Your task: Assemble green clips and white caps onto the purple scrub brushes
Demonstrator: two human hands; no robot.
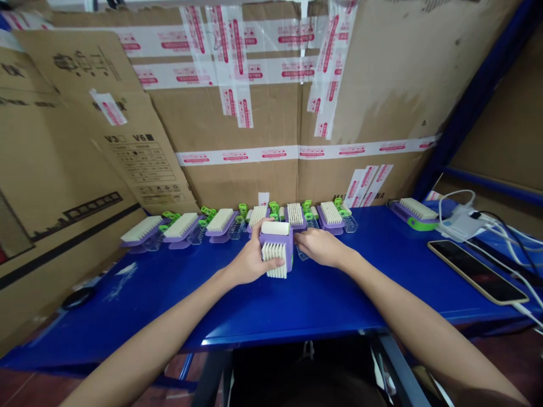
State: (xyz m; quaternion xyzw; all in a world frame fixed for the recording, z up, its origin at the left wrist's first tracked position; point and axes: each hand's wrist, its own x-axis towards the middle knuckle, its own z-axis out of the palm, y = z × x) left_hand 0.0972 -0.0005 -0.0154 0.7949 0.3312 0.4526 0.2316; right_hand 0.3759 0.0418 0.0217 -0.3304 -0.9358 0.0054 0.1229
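Gripping the purple brush, your left hand rests its thumb across the pale bristles; your right hand curls just beside that brush, its grip partly hidden, so whether it holds anything can't be told; beyond both your hands, similar brushes line the blue worktop, and a phone lies well right of your right hand

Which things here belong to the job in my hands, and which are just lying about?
Probably part of the job:
brush in the left hand
row of similar brushes behind

Apparently just lying about:
phone
white plug block
cables
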